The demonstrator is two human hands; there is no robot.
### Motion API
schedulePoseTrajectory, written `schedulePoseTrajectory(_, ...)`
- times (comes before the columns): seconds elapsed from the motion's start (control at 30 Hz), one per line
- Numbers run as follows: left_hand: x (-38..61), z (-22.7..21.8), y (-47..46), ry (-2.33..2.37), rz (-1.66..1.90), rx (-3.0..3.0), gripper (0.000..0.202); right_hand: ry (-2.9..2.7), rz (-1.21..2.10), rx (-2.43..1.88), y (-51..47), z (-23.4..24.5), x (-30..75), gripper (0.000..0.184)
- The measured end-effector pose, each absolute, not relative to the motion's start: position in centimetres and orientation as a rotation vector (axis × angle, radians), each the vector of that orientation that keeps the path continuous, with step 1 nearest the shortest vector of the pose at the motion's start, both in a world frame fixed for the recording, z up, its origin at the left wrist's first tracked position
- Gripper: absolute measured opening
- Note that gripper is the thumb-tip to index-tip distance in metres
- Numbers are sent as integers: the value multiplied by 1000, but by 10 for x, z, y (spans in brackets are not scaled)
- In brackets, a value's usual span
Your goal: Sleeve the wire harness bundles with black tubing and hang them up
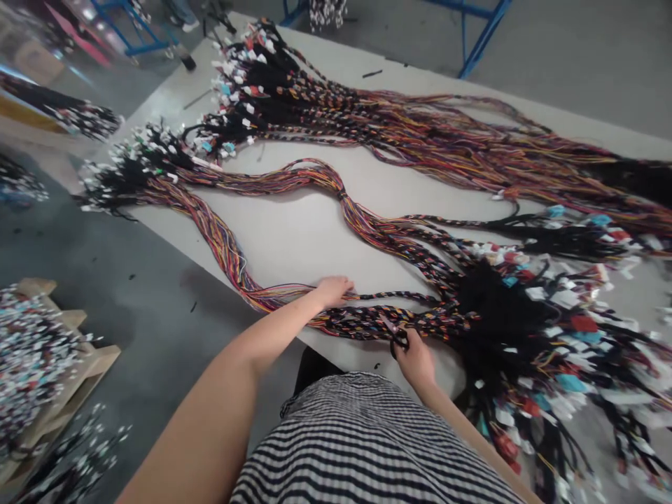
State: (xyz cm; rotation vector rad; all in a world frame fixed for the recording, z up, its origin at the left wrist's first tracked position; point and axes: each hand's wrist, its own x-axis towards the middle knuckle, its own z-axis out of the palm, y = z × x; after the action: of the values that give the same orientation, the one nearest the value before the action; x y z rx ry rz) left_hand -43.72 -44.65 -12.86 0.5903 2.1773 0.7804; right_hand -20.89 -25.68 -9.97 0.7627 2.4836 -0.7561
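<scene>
Across a pale table lie wire bundles. Right hand grips scissors — left hand touches wires, its grasp unclear.

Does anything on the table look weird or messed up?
A small black strip lies by itself near the far edge of the table, apart from the bundles of wires, so it looks like a stray scrap.

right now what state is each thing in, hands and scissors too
left hand: at near bundle, grip unclear
right hand: holding scissors
scissors: held, blade opening unclear
near bundle: curved
middle bundle: curved, gathered partway along
far bundle: stretched along table
wooden pallet: loaded
</scene>
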Motion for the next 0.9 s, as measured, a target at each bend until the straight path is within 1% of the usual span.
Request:
schedulePoseTrajectory(0.13,-438,-141,-420,2071,781,690,13,2510,-913,769,-259,-105,-208,30)
schedulePoseTrajectory(0.23,-470,-131,-398,2164,710,795,6,2519,-948,764,-256,-106,-214,29)
schedulePoseTrajectory(0.37,-522,-96,-368,2399,682,1018,11,2483,-834,790,-244,-106,-240,35)
schedulePoseTrajectory(0.43,-534,-75,-379,2500,763,1049,14,2484,-749,790,-236,-106,-258,38)
schedulePoseTrajectory(0.5,-524,-60,-417,2617,905,889,19,2483,-696,797,-230,-102,-274,37)
schedulePoseTrajectory(0.57,-489,-54,-471,2729,1027,525,23,2480,-710,828,-226,-96,-283,35)
schedulePoseTrajectory(0.63,-435,-61,-523,2767,1059,86,24,2498,-791,871,-227,-88,-285,36)
schedulePoseTrajectory(0.7,-376,-78,-555,2684,1079,-221,19,2530,-962,860,-234,-81,-282,40)
schedulePoseTrajectory(0.8,-315,-107,-563,2582,1293,-497,10,2422,-1304,620,-259,-73,-278,50)
schedulePoseTrajectory(0.83,-305,-114,-559,2579,1376,-564,11,2340,-1377,504,-270,-72,-277,52)
schedulePoseTrajectory(0.9,-297,-124,-549,2605,1464,-656,14,2190,-1413,312,-292,-72,-278,54)
